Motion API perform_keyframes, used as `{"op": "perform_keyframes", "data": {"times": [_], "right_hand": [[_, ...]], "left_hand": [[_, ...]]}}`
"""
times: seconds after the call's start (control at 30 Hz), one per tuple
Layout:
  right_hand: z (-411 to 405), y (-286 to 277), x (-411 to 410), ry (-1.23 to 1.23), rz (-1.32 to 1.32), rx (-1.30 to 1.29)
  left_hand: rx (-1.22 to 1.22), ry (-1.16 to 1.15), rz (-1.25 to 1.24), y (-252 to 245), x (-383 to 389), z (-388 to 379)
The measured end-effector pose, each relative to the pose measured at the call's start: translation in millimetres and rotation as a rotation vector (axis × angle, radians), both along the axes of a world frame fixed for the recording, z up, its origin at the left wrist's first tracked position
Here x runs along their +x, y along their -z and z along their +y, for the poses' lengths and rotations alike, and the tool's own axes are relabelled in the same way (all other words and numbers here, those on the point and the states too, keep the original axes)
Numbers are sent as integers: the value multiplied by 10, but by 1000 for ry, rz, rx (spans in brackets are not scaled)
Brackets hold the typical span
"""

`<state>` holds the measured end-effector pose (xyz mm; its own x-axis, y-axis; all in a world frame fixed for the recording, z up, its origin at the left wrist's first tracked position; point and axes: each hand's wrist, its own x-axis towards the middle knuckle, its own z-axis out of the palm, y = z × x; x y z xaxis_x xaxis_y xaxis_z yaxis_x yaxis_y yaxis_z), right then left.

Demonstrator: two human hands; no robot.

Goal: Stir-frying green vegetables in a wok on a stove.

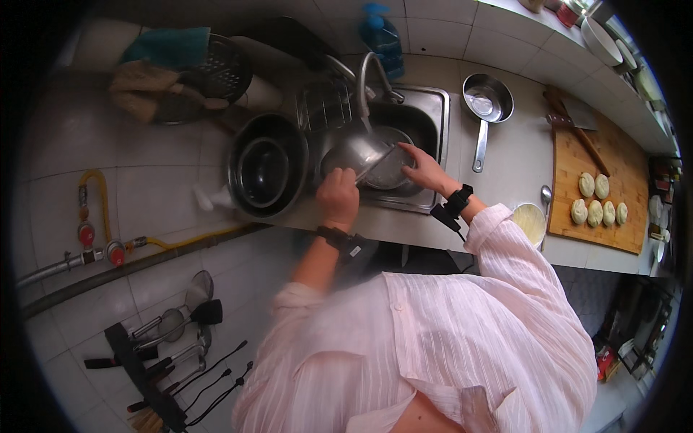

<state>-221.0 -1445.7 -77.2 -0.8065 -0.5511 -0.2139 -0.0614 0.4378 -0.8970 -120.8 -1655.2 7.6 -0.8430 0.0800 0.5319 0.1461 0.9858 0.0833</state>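
Note:
My left hand point(339, 197) grips the near rim of a shiny metal bowl point(360, 151), which is tilted on its side over the stainless steel sink point(445, 130). At the bowl's right edge is my right hand point(427, 170), its thumb and fingers apart around the rim area; whether it holds the rim is hard to tell. The curved faucet point(364, 86) reaches over the bowl, and a stream seems to run from its spout. Beneath, in the basin, lies a round vessel point(398, 173), partly hidden by the bowl and my right hand.
Nested dark metal bowls point(235, 178) stand left of the sink. A steel saucepan point(481, 142) is to its right. Further right, a wooden cutting board point(606, 238) bears a cleaver point(582, 115), a rolling pin point(591, 151) and several dough pieces point(594, 212). A spoon point(546, 193) and round dish point(529, 224) lie beside it.

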Motion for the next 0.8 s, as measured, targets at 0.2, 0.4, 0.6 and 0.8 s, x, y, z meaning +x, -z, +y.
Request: {"op": "perform_keyframes", "data": {"times": [0.2,0.4,0.6,0.8], "right_hand": [[85,229,53,-17,29,40],[237,-62,242,-17,-203,69],[591,-245,127,131,-171,89],[569,-313,38,218,-104,65]], "left_hand": [[413,-463,-208,270,-114,-132],[1212,-621,-691,268,-110,-409],[1564,-456,-921,413,-332,-226],[1670,-391,-776,405,-445,-129]]}}
